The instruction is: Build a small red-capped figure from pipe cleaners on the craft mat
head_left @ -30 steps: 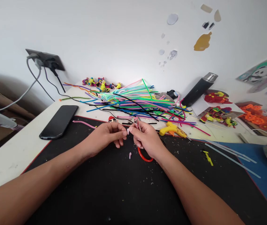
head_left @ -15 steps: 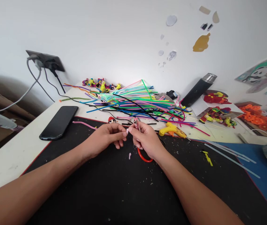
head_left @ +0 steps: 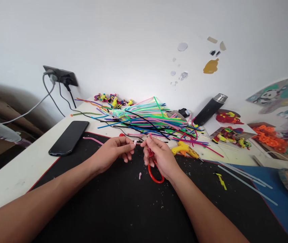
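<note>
My left hand (head_left: 117, 150) pinches a small pale pink piece of pipe cleaner (head_left: 135, 143) between thumb and index finger. Wrapped around red-handled scissors (head_left: 157, 182), my right hand (head_left: 160, 155) is a short gap to the right of it; the scissors' tip points up and away, and one handle loop hangs below the palm. Both hands are above the black mat (head_left: 113, 209). Below them lies another small pink piece (head_left: 140, 175). A red bit of a small figure (head_left: 121, 135) shows just behind my left hand, mostly hidden.
A heap of colored pipe cleaners (head_left: 144, 116) lies behind my hands. A yellow glue gun (head_left: 184, 148) is right of my right hand, with clear glue sticks (head_left: 247, 184) farther right. A phone (head_left: 68, 138) lies left. A black flask (head_left: 209, 109) leans near the wall.
My hands have moved apart slightly, and the pink piece stays in my left fingers. The camera view has tilted upward, so the scene sits lower.
</note>
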Action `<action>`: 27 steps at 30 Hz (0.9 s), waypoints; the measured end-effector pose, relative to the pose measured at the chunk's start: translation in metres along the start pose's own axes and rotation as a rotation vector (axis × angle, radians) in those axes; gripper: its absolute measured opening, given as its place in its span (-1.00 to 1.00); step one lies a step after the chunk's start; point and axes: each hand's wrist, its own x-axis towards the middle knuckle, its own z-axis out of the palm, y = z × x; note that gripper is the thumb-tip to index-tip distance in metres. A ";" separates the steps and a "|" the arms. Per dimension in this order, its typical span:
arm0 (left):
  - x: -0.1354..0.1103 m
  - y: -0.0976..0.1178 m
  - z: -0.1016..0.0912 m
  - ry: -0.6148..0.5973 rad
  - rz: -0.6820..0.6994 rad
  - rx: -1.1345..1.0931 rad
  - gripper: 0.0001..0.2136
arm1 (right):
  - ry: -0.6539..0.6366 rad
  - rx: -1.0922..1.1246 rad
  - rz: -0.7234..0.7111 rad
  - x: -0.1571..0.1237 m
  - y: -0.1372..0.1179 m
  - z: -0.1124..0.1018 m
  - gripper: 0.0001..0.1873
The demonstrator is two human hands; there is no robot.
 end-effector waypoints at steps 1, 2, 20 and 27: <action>0.000 0.001 0.000 0.007 0.010 -0.008 -0.68 | -0.003 -0.007 -0.002 0.000 0.000 0.000 -0.53; 0.000 0.003 0.001 0.014 0.020 -0.014 -0.67 | -0.004 -0.014 -0.003 0.000 0.000 0.000 -0.54; -0.002 0.008 -0.001 0.002 0.068 -0.001 -0.63 | -0.072 0.107 0.035 -0.003 -0.001 0.007 -0.40; -0.002 0.007 -0.002 -0.014 0.076 -0.008 -0.65 | -0.090 0.111 0.094 -0.005 -0.001 0.007 -0.55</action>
